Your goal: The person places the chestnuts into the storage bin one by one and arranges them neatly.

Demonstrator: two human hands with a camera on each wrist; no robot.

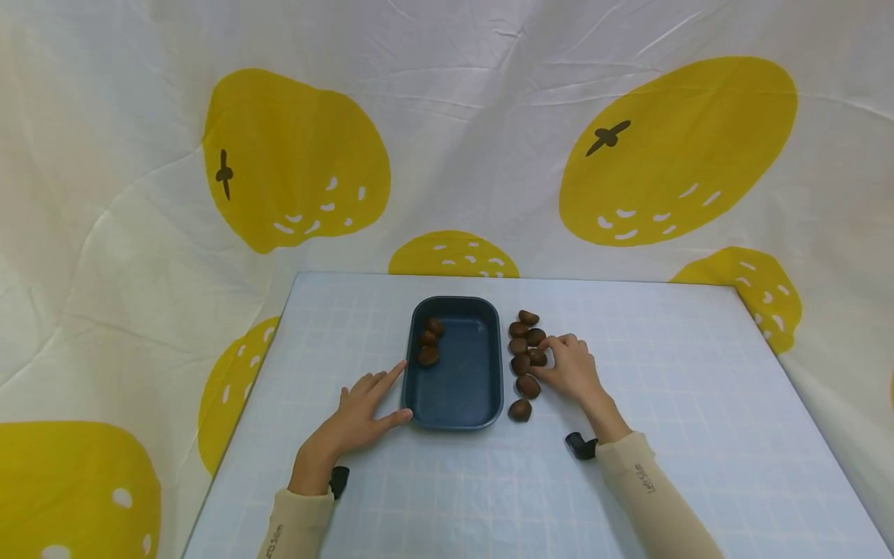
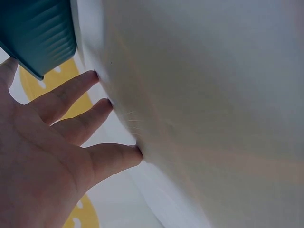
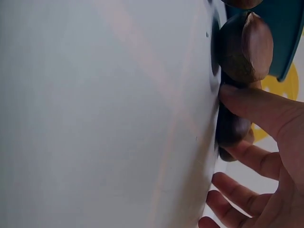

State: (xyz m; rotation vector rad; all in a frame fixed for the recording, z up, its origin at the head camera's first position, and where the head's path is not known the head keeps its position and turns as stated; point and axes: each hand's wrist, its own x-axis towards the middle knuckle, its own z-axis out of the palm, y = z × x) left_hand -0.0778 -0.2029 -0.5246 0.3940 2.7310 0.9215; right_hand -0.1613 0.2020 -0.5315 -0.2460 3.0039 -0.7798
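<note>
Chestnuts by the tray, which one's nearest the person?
The chestnut at the bunch's near end, lowest in the head view; the others beside the tray lie farther away.

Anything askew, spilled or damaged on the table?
Nothing stands out. The tray sits upright with three chestnuts inside; the other chestnuts lie grouped beside it, near the right hand. No spill or obvious damage visible.

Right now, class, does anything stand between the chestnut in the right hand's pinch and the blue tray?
Yes: neighbouring chestnuts lie directly between the pinched chestnut in the right hand and the blue tray, whose raised right rim also stands in the way.
</note>
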